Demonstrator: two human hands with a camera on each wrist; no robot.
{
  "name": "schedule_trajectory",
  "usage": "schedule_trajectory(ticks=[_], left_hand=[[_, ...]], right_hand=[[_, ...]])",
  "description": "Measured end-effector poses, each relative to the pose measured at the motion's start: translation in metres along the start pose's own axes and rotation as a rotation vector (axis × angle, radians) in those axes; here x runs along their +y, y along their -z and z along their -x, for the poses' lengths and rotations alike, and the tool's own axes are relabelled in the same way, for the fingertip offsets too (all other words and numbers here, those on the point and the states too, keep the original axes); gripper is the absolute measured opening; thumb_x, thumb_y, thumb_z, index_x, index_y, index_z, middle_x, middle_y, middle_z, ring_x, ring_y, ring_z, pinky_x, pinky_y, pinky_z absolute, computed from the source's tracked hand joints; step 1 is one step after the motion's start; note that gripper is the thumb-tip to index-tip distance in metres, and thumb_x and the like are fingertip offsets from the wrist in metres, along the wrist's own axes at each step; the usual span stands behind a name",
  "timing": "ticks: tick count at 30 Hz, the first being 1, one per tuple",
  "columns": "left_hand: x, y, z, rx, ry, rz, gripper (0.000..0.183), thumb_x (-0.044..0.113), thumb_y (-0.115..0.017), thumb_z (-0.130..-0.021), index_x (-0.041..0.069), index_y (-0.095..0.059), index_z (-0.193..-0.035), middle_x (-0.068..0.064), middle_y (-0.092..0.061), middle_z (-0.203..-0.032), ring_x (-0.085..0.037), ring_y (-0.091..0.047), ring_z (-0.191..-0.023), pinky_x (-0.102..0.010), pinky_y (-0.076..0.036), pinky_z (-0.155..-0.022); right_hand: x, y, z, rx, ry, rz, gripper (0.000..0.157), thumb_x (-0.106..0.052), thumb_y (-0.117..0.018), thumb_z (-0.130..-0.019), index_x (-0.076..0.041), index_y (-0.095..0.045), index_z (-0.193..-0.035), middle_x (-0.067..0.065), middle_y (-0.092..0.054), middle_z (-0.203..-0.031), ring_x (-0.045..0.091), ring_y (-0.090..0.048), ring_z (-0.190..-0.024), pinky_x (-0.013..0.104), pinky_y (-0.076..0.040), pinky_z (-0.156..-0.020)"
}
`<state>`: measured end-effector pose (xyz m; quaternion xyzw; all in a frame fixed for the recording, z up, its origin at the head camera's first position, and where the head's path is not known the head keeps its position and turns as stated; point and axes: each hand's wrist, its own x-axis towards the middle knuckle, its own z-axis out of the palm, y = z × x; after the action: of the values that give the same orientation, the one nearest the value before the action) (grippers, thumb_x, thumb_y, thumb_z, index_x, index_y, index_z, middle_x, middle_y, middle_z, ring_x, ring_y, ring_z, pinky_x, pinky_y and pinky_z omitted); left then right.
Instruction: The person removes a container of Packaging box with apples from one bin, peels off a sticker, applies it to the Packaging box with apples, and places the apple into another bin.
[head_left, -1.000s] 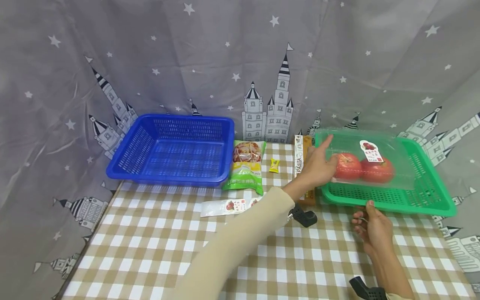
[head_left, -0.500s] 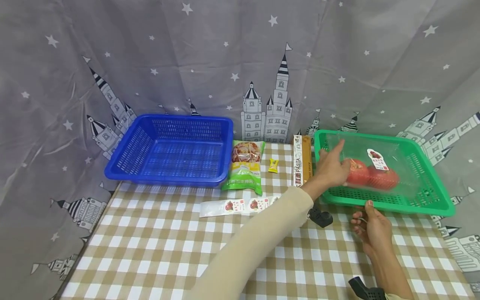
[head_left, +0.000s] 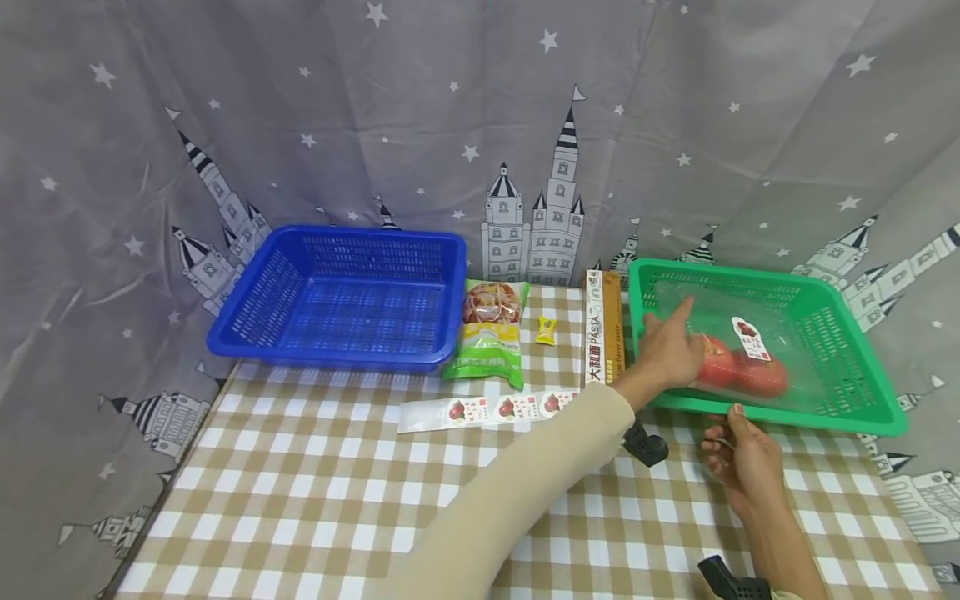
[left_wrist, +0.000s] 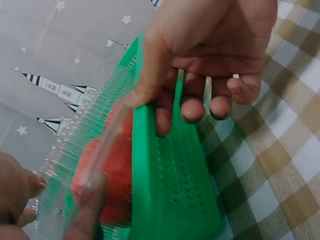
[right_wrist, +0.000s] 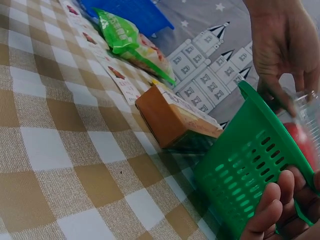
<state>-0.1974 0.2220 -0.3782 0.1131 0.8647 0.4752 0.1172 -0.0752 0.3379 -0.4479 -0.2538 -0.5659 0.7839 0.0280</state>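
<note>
My left hand (head_left: 667,354) pinches the left end of a clear plastic fruit box (head_left: 795,358), its index finger pointing forward. Two red apples (head_left: 759,377) show through the box, and a white label (head_left: 750,337) with a red fruit picture sits on its top. The box lies low inside the green basket (head_left: 832,423). With thumb over and fingers under, my right hand (head_left: 753,467) holds the basket's front rim. In the left wrist view the right hand's thumb (left_wrist: 145,85) presses the rim beside the box edge.
A pasta box (head_left: 603,325) stands against the green basket's left side. Further left are a yellow candy (head_left: 546,330), a green-and-yellow food bag (head_left: 491,333) and a blue basket (head_left: 337,362). A strip of fruit labels (head_left: 442,414) lies on the checked tablecloth (head_left: 300,475).
My left hand has moved right and down, lowering the fruit box from above the green basket to inside it. The right hand stays at the front rim.
</note>
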Motion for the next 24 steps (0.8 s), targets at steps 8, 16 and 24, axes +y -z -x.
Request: schedule_trajectory(ticks=[8, 16, 24], left_hand=[[0.002, 0.006, 0.003, -0.118, -0.01, -0.006, 0.075, 0.008, -0.059, -0.09, 0.026, -0.028, -0.156, 0.003, -0.051, -0.142, -0.008, -0.055, -0.106, -0.025, -0.046, -0.071], [0.009, 0.024, 0.008, -0.242, -0.058, 0.039, 0.073, 0.009, -0.055, -0.09, 0.024, -0.028, -0.156, 0.01, -0.044, -0.147, -0.004, -0.05, -0.075, -0.022, -0.043, -0.066], [-0.012, 0.074, 0.004, -0.242, -0.23, -0.08, 0.065, 0.013, -0.051, -0.096, 0.02, -0.026, -0.156, 0.004, -0.042, -0.149, -0.005, -0.056, -0.082, -0.021, -0.048, -0.069]], right_hand=[[-0.003, -0.002, -0.002, 0.029, 0.001, 0.04, 0.038, -0.047, -0.053, -0.097, -0.015, -0.073, -0.088, -0.002, -0.06, -0.073, 0.009, -0.059, -0.063, 0.022, -0.046, -0.05], [-0.006, 0.0, -0.006, 0.024, -0.007, 0.064, 0.039, -0.047, -0.053, -0.097, -0.015, -0.072, -0.088, -0.002, -0.06, -0.074, 0.009, -0.059, -0.063, 0.022, -0.046, -0.05], [-0.016, 0.009, -0.015, -0.038, -0.093, 0.106, 0.038, -0.048, -0.052, -0.097, -0.018, -0.073, -0.088, -0.003, -0.062, -0.076, 0.009, -0.06, -0.065, 0.023, -0.049, -0.052]])
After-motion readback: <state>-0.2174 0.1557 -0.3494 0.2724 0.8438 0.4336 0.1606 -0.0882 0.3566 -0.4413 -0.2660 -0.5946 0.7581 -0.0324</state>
